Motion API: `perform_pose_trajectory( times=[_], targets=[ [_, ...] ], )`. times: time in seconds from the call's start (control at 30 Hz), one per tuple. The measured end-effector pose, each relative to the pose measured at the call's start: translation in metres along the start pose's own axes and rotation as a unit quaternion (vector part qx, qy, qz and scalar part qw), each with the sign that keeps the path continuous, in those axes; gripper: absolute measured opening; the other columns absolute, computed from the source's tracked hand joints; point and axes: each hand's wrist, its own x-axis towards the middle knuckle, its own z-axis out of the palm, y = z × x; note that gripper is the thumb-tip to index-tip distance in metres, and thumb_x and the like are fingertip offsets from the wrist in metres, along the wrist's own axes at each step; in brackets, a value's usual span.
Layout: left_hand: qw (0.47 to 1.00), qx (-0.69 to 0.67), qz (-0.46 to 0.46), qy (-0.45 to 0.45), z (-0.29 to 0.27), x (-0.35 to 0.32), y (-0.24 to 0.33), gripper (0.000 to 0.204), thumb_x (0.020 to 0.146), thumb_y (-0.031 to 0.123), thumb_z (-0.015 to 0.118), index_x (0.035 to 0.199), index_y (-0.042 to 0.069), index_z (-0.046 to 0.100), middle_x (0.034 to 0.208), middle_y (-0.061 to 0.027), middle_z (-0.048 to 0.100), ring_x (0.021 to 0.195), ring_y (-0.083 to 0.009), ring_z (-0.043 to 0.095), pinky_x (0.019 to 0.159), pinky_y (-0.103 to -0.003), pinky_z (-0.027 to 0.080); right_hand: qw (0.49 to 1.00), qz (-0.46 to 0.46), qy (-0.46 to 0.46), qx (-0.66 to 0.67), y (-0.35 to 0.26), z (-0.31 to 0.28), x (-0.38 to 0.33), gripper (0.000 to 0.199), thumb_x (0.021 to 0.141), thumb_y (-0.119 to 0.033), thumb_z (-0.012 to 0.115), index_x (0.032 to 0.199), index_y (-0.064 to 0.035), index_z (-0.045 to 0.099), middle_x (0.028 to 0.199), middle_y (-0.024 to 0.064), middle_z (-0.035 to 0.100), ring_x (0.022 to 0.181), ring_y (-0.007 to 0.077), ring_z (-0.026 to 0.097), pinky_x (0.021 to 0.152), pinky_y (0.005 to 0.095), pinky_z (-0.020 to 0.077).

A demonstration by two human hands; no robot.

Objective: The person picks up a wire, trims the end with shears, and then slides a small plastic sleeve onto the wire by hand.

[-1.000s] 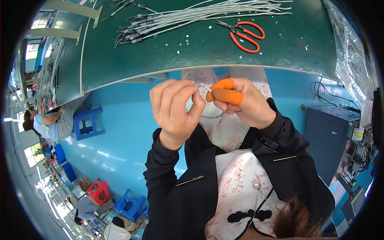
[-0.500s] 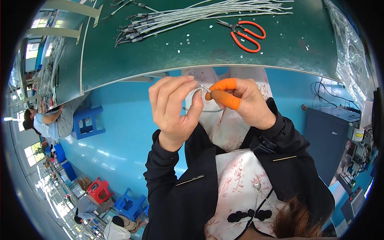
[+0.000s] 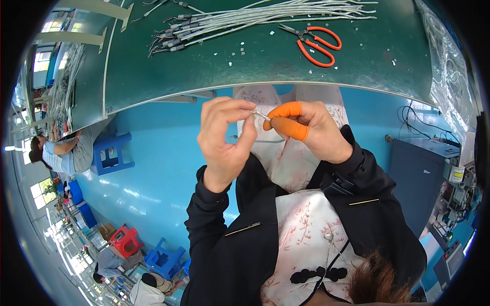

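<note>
In front of my lap, just below the table edge, both hands work on the end of a thin grey cable (image 3: 271, 141). My right hand (image 3: 319, 133), with orange finger cots on thumb and forefinger, pinches the cable near its tip. A short silvery stripped end (image 3: 261, 115) sticks out from that pinch toward the left. At this tip, my left hand (image 3: 224, 140) brings its bare thumb and forefinger together, its other fingers loosely curled. Fine strands at the tip are too small to make out. The cable's slack hangs in a curve under the hands.
On the green table (image 3: 178, 76) lie a bundle of silvery cables (image 3: 245, 23), orange-handled scissors (image 3: 316, 46) and small white scraps. Clear plastic wrap (image 3: 444, 66) covers its right end. A dark cabinet (image 3: 421, 178) stands right; a blue stool (image 3: 112, 153) and a seated person are left.
My left hand has shifted slightly right, its fingers drawn in a little more at the cable's tip. My right hand keeps its pinch almost unmoved.
</note>
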Motion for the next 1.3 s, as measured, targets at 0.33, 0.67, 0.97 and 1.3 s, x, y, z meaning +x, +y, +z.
perform_pose_trajectory(
  times=[0.33,0.67,0.97,1.3],
  targets=[
    [0.99,0.086,0.043,-0.103,-0.033,0.02,0.016,0.022,0.066,-0.005,0.07,0.084,0.004,0.063,0.095,-0.0049,0.065,0.087,-0.0278,0.057,0.075,-0.036,0.046,0.899,-0.226,0.009,-0.376,0.003,-0.001,0.001,0.013,0.08,0.003,0.064,0.093,0.0023,0.064,0.082,0.0103,0.066,0.066,0.0171,0.062,0.054,0.0254,0.0452],
    [0.956,0.142,0.1,-0.238,-0.034,0.025,0.01,0.016,0.066,-0.001,0.07,0.08,0.004,0.063,0.086,-0.0041,0.062,0.085,-0.0245,0.056,0.072,-0.036,0.043,0.788,-0.312,0.003,-0.53,0.011,-0.001,0.007,0.021,0.068,0.002,0.07,0.088,-0.0022,0.065,0.069,0.0094,0.055,0.057,0.025,0.054,0.049,0.032,0.0439],
    [0.93,-0.02,-0.078,-0.358,-0.037,0.027,0.0,0.009,0.075,-0.001,0.063,0.082,0.001,0.059,0.082,-0.0083,0.058,0.082,-0.0276,0.053,0.07,-0.036,0.043,0.792,-0.309,-0.045,-0.524,0.013,-0.009,0.011,0.019,0.072,0.001,0.07,0.089,-0.0016,0.064,0.073,0.0089,0.055,0.06,0.0256,0.055,0.051,0.0321,0.0441],
    [0.904,-0.196,-0.281,-0.254,-0.034,0.017,-0.007,0.012,0.082,0.001,0.06,0.093,0.001,0.062,0.091,-0.0092,0.063,0.084,-0.0211,0.056,0.076,-0.031,0.044,0.955,-0.126,-0.055,-0.262,0.005,-0.012,0.006,0.013,0.086,-0.001,0.063,0.099,0.0009,0.064,0.086,0.0093,0.066,0.076,0.0174,0.064,0.064,0.0255,0.0492]
  ],
)
